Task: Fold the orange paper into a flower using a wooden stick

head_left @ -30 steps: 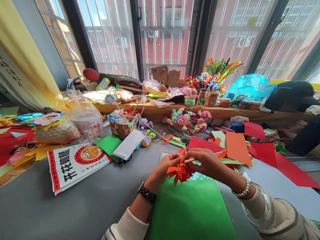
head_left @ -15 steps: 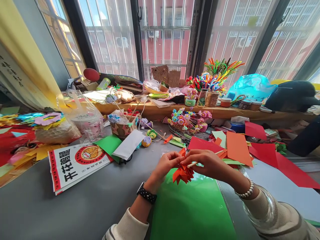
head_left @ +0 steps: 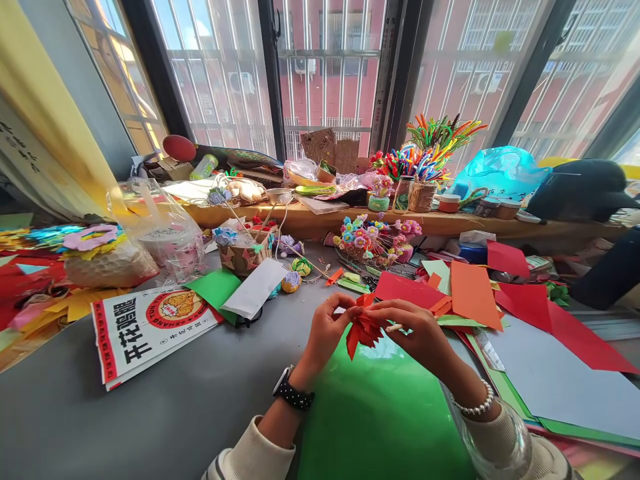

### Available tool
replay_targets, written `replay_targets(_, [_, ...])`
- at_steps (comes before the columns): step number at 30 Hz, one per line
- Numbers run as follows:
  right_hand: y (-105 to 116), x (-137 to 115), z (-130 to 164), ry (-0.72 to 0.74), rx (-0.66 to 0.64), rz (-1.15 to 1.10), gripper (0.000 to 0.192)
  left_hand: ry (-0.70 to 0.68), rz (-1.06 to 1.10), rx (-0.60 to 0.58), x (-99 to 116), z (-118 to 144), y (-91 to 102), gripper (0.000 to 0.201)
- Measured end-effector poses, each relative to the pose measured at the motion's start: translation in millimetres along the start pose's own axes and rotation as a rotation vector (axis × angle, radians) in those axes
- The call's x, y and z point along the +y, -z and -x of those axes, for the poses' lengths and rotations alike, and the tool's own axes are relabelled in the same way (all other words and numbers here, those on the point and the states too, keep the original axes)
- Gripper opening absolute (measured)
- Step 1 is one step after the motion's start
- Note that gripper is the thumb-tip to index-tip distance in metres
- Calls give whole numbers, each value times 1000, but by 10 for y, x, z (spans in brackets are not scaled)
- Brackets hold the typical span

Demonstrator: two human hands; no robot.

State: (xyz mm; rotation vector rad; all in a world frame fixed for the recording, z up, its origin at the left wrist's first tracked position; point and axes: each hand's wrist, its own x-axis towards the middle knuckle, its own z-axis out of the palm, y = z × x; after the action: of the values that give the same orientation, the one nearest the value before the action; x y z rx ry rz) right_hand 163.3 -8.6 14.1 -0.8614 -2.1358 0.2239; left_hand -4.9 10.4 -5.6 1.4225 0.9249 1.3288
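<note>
An orange-red folded paper flower [head_left: 364,333] with pointed petals hangs between my hands, above a glossy green sheet [head_left: 380,413]. My left hand [head_left: 327,330] pinches the flower's upper left side between thumb and fingertips. From the other side my right hand [head_left: 410,330] is closed, its fingertips touching the flower's upper edge. A thin pale stick [head_left: 394,328] pokes out from under the right fingers; its other end is hidden in the hand and flower.
Orange card [head_left: 475,297] and red paper [head_left: 530,307] lie beyond my right hand. To the left are a printed paper bag [head_left: 155,327], white paper [head_left: 257,288] and a basket [head_left: 245,257] of paper flowers. Crocheted flowers [head_left: 375,237] stand before the cluttered sill [head_left: 310,217].
The flower has turned and tilted, its petals now pointing more down and left. My right hand has shifted slightly, and its forearm has come inward and lower.
</note>
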Motion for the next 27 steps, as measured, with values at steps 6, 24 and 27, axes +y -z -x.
replay_targets(6, [-53,14,49,129,142,105,17,1,18,16,-25,6,-22,18])
replay_targets(24, [-43,-59,57,166,162,341,17,-9,23,-11,-72,-15,-26,14])
replay_targets(27, [-24,-58,60,166,159,327,16,-15,32,-7,-84,-23,-22,15])
